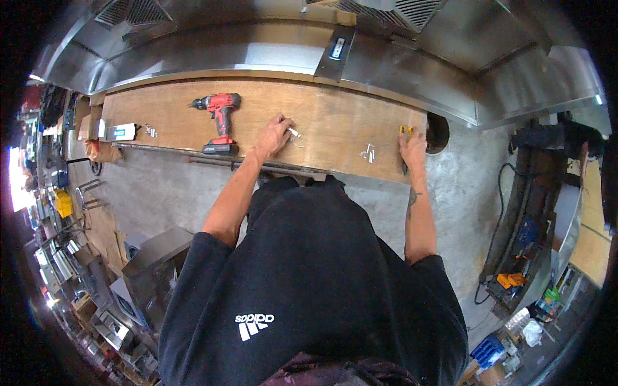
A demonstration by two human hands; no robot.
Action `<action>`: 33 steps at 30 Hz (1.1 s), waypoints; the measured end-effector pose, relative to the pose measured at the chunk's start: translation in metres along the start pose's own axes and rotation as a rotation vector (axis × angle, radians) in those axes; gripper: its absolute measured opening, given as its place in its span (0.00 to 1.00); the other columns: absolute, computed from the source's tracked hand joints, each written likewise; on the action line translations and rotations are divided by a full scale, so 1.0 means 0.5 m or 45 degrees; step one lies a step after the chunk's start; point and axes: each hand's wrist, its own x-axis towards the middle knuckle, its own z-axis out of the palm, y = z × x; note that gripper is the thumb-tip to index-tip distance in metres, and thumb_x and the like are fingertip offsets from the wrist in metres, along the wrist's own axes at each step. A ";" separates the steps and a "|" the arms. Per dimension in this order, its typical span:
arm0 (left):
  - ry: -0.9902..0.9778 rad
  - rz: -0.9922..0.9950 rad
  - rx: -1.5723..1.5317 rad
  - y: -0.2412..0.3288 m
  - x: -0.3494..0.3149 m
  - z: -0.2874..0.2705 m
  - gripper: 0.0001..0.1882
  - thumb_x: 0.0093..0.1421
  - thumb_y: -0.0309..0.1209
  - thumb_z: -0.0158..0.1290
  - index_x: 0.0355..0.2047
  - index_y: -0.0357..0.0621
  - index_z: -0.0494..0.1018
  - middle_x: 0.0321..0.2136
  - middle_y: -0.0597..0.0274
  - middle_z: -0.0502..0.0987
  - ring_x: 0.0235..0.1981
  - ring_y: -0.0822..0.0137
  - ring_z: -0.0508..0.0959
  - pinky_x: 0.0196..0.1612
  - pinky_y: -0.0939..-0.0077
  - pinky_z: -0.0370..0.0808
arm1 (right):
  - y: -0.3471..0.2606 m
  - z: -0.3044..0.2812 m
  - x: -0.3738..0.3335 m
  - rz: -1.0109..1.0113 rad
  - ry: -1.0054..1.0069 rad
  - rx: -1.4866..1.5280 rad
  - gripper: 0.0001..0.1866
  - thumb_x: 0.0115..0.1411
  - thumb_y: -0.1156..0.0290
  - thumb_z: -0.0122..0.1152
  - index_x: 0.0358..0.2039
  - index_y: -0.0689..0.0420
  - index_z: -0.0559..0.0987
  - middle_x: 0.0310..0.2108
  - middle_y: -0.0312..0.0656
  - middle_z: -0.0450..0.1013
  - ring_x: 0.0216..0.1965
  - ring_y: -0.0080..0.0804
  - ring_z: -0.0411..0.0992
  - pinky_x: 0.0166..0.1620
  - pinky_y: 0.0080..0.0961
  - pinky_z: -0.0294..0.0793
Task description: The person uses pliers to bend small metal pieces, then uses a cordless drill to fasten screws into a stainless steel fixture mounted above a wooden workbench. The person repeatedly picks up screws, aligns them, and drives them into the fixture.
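Red-and-black cordless drill (223,103): laid flat on the brown wooden board (328,109), battery by the near edge; it could be tipped off by a forearm's knock.
Left hand (277,133): fingertips set at a small white cylindrical piece (295,133); whether it is pinched cannot be told, and it could be rolled away by a clumsy touch.
Scattered small white pieces (369,154): easily swept off by the right wrist.
Right hand (414,147): wrapped around a yellow-and-black hand tool (405,130) at the board's right end; it could be dropped if the hold is slackened.
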 end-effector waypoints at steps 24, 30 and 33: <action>0.428 -0.681 -2.264 0.348 -0.101 -0.110 0.08 0.68 0.33 0.56 0.43 0.44 0.71 0.49 0.60 0.74 0.52 0.53 0.78 0.53 0.55 0.77 | -0.413 -0.117 -0.253 -0.044 -0.357 1.259 0.33 0.54 0.62 0.75 0.52 0.67 0.68 0.48 0.56 0.71 0.49 0.47 0.73 0.53 0.37 0.73; 0.306 -0.695 -1.759 0.370 -0.135 -0.104 0.04 0.68 0.29 0.56 0.40 0.46 0.72 0.47 0.64 0.74 0.47 0.70 0.74 0.50 0.70 0.72 | -0.456 -0.161 -0.246 -0.684 -0.644 0.591 0.33 0.59 0.65 0.60 0.62 0.63 0.62 0.53 0.68 0.67 0.53 0.63 0.70 0.56 0.52 0.70; 0.482 -0.614 -2.201 0.357 -0.144 -0.140 0.05 0.67 0.30 0.57 0.40 0.46 0.73 0.42 0.65 0.76 0.46 0.69 0.76 0.47 0.71 0.75 | -0.440 -0.102 -0.253 -0.326 -0.696 0.931 0.28 0.64 0.64 0.54 0.62 0.59 0.61 0.42 0.57 0.74 0.35 0.55 0.75 0.41 0.47 0.76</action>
